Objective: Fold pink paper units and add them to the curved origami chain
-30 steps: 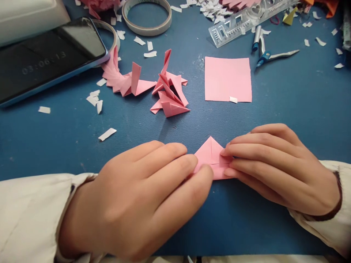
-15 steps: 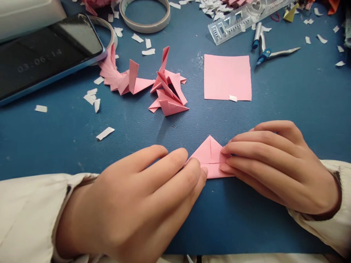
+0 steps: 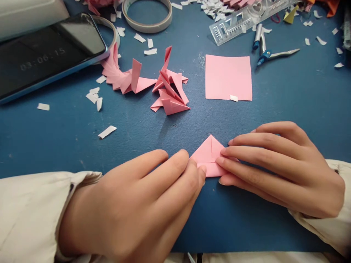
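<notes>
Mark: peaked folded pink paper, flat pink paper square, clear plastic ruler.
Peaked folded pink paper (image 3: 206, 156), head view: left of vertical crease.
Flat pink paper square (image 3: 228, 76), head view: centre.
Clear plastic ruler (image 3: 252, 17), head view: visible middle.

Both arms wore loose, cream-coloured sleeves of plain cloth. The left sleeve (image 3: 30, 215) was broad and softly creased, with a faint slanting line low on its side. Its cuff (image 3: 85, 178) was puckered along the rim, and a narrow dark edge showed inside the opening, with a small dark spot near the top. The right sleeve (image 3: 329, 232) matched it in colour, wrinkled below the wrist, with a little dark trim at its upper edge. The left grip (image 3: 131, 201) and the right grip (image 3: 282, 168) were bare, with slender fingers, lightly lined knuckles and short nails. Pale cloth (image 3: 233, 258) showed along the bottom, beside a short dark strip (image 3: 199, 258).
</notes>
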Motion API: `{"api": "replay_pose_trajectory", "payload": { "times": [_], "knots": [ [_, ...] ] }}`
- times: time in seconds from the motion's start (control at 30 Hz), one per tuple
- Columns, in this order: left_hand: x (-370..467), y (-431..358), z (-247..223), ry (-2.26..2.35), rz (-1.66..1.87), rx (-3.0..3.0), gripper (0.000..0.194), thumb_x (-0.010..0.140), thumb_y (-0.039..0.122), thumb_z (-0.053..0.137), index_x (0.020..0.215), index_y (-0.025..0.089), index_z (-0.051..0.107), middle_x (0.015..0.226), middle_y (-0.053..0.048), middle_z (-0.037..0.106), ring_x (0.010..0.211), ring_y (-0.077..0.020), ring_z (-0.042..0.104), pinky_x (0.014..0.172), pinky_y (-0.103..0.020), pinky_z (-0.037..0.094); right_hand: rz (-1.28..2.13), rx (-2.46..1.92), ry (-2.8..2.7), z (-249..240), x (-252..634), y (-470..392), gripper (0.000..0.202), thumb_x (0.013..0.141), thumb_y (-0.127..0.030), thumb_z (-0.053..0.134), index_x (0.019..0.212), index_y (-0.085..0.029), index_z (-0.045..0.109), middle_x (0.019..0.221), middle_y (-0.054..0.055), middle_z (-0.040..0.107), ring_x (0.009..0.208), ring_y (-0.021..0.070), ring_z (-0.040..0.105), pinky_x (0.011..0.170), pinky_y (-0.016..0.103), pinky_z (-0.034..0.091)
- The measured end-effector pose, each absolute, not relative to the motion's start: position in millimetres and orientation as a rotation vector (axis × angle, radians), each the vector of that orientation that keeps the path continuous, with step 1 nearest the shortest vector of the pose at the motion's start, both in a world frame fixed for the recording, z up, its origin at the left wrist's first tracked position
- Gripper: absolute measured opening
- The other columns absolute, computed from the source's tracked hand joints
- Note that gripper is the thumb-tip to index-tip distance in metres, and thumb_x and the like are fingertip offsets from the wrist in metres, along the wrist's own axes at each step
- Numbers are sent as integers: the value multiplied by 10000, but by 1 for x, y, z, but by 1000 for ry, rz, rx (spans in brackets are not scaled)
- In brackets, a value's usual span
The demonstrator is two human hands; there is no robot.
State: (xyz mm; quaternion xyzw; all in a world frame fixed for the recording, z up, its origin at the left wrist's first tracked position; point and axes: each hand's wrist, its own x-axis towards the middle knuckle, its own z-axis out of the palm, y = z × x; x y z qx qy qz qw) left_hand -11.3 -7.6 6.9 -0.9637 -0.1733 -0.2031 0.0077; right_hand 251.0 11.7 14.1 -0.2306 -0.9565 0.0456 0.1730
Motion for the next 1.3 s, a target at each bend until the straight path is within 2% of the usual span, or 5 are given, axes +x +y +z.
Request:
{"api": "replay_pose_trajectory", "payload": {
  "times": [0.67, 0.83, 0.9, 1.1, 1.3],
  "knots": [
    [-8, -3, 7, -553, -615, -3067, 301, 883, 126, 381, 869, 153, 681, 1010, -76, 669, 939, -243, 600, 653, -371, 487, 172, -688, -2702, 12, 251, 7, 147, 852, -144, 682, 994, -117, 659, 1022, 33, 723, 959, 205, 628, 782, 414, 450],
    [-7, -4, 9, -570, -539, -3079, 173, 898, 189, 561, 1011, 105, 663, 1035, -74, 683, 978, -287, 610, 679, -402, 487, 206, -741, -2653, 11, 248, 6, 99, 875, -116, 641, 972, -121, 665, 1014, 20, 729, 936, 203, 632, 779, 408, 441],
    [-6, -3, 11, -483, -559, -3055, 270, 918, 252, 571, 1126, 91, 628, 1025, -64, 684, 976, -289, 614, 663, -401, 490, 218, -744, -2642, 12, 246, 6, 81, 884, -123, 631, 955, -122, 668, 1004, 16, 733, 920, 200, 641, 770, 403, 444],
    [-1, 3, 14, -562, -540, -3107, 147, 940, 217, 544, 954, 141, 669, 939, -8, 701, 896, -225, 649, 587, -367, 483, 214, -737, -2637, 13, 244, 8, 63, 890, -120, 617, 919, -121, 673, 985, 17, 737, 904, 203, 649, 760, 402, 444],
    [-3, -1, 9, -593, -519, -3122, 148, 926, 211, 551, 981, 123, 656, 995, -31, 702, 953, -240, 624, 636, -375, 481, 204, -722, -2642, 12, 245, 8, 64, 884, -118, 625, 930, -122, 670, 988, 17, 736, 905, 203, 644, 753, 398, 445]
  ]
}}
